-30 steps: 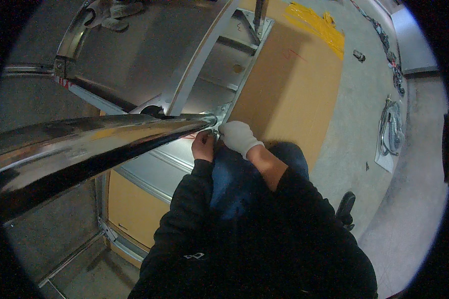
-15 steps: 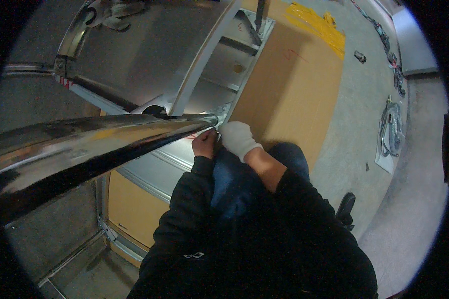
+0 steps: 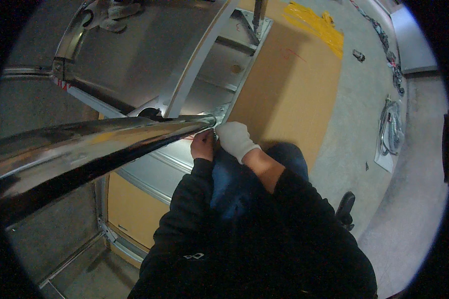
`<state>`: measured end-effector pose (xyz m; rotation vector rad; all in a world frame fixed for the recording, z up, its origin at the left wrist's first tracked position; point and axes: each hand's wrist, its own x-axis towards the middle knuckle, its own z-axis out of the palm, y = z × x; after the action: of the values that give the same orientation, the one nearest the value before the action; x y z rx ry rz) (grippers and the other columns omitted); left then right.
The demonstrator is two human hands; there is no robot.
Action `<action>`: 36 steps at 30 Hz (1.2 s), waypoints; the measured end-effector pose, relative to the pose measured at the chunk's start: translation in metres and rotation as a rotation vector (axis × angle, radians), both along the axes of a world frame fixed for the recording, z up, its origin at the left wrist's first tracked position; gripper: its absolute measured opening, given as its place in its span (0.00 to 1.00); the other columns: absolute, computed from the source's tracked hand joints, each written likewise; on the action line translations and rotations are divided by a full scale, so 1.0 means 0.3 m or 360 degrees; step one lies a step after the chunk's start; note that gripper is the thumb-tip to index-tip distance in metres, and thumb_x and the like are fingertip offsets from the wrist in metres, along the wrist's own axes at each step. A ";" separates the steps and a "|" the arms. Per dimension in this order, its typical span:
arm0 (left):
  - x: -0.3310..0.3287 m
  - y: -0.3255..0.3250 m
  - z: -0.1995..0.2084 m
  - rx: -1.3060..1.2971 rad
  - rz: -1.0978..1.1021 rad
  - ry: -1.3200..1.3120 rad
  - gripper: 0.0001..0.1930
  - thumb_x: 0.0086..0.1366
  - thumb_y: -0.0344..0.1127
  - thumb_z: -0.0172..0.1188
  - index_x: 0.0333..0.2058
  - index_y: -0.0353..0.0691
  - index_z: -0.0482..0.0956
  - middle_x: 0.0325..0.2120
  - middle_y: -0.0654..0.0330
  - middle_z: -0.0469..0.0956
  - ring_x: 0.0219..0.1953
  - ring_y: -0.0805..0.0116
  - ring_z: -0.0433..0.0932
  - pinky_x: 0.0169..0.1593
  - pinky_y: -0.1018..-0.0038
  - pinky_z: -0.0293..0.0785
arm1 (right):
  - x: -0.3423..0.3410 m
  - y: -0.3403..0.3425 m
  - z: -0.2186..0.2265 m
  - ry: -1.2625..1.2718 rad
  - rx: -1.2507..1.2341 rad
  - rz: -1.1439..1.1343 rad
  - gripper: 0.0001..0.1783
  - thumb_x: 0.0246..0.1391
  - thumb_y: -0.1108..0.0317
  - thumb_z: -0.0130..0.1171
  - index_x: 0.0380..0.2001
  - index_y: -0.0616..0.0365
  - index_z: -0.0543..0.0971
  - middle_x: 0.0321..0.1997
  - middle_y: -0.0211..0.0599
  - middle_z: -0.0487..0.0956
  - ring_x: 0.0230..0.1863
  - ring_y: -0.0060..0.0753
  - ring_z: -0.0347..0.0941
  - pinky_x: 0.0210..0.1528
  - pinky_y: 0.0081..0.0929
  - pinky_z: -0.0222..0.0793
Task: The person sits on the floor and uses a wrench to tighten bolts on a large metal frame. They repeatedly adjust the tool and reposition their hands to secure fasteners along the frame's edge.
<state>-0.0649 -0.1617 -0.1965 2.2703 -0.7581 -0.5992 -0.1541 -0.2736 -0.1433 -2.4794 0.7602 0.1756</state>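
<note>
My bare left hand [image 3: 202, 145] is closed just below the end of a shiny metal tube [image 3: 110, 133], its fingertips pinched together. Beside it, touching or nearly so, my right hand [image 3: 237, 140] in a white glove is closed too. Whatever sits between the fingers is too small and hidden to make out. The tube stretches from the left rim to the corner of a metal frame [image 3: 244, 70], where both hands are. Under the tube lies a pale sheet-metal panel [image 3: 162, 167].
Brown cardboard [image 3: 279, 84] with yellow tape [image 3: 317, 25] lies to the right of the frame. White gloves [image 3: 117, 15] rest on a metal surface at the upper left. A bagged cable coil [image 3: 391, 132] and a small dark part [image 3: 358, 55] are on the floor at right.
Both hands stay at the tube's end, with only a slight shift of the fingers. The whole view has moved a little; nothing is visibly taken or let go.
</note>
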 end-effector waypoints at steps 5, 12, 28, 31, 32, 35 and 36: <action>0.007 -0.007 0.026 0.0059 -0.0271 -0.0506 0.11 0.53 0.35 0.58 0.37 0.47 0.78 0.36 0.57 0.76 0.39 0.57 0.75 0.41 0.68 0.71 | 0.009 -0.002 0.033 0.0057 0.0020 0.0033 0.08 0.41 0.70 0.52 0.26 0.54 0.78 0.28 0.45 0.78 0.32 0.48 0.76 0.34 0.42 0.71; 0.002 -0.019 0.037 0.0317 -0.0267 -0.0545 0.11 0.51 0.34 0.60 0.36 0.49 0.78 0.36 0.59 0.75 0.38 0.58 0.75 0.38 0.67 0.72 | 0.030 -0.005 0.033 0.0156 0.0147 -0.0026 0.09 0.42 0.70 0.50 0.28 0.54 0.79 0.28 0.46 0.78 0.34 0.49 0.75 0.35 0.43 0.71; 0.007 -0.006 0.022 0.0053 -0.0338 -0.0759 0.10 0.51 0.36 0.57 0.34 0.51 0.77 0.33 0.58 0.76 0.36 0.57 0.75 0.35 0.64 0.73 | 0.025 0.003 0.015 0.0069 0.0068 0.0040 0.08 0.42 0.70 0.51 0.27 0.55 0.79 0.29 0.46 0.78 0.33 0.48 0.76 0.34 0.42 0.71; 0.002 -0.008 0.038 0.0186 -0.0367 -0.0629 0.12 0.50 0.34 0.58 0.36 0.48 0.76 0.40 0.60 0.75 0.41 0.58 0.74 0.40 0.67 0.72 | 0.026 0.002 0.016 0.0103 0.0046 0.0059 0.09 0.43 0.69 0.51 0.27 0.55 0.79 0.29 0.46 0.78 0.33 0.48 0.76 0.34 0.41 0.71; 0.003 -0.008 0.038 0.0174 -0.0365 -0.0626 0.12 0.50 0.34 0.58 0.36 0.48 0.76 0.39 0.60 0.75 0.40 0.58 0.74 0.40 0.67 0.72 | 0.031 -0.002 0.022 0.0126 0.0061 0.0067 0.09 0.43 0.69 0.51 0.28 0.55 0.79 0.29 0.46 0.78 0.34 0.48 0.76 0.35 0.41 0.71; 0.009 -0.013 0.041 0.0298 -0.0370 -0.0653 0.11 0.50 0.35 0.58 0.35 0.48 0.76 0.37 0.59 0.75 0.40 0.58 0.75 0.40 0.67 0.72 | 0.056 0.010 0.021 0.0146 0.0063 0.0104 0.09 0.43 0.69 0.51 0.28 0.55 0.79 0.30 0.46 0.78 0.34 0.48 0.75 0.36 0.42 0.71; 0.010 -0.014 0.044 0.0368 -0.0372 -0.0667 0.11 0.50 0.36 0.58 0.35 0.48 0.77 0.37 0.59 0.76 0.40 0.58 0.75 0.40 0.67 0.72 | 0.061 0.014 0.016 0.0144 0.0059 0.0119 0.10 0.43 0.69 0.51 0.28 0.55 0.79 0.30 0.46 0.78 0.35 0.48 0.75 0.36 0.42 0.71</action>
<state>-0.0619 -0.1660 -0.1831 2.5795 -1.2246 -0.3261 -0.1357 -0.2693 -0.1383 -2.4803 0.6952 0.3285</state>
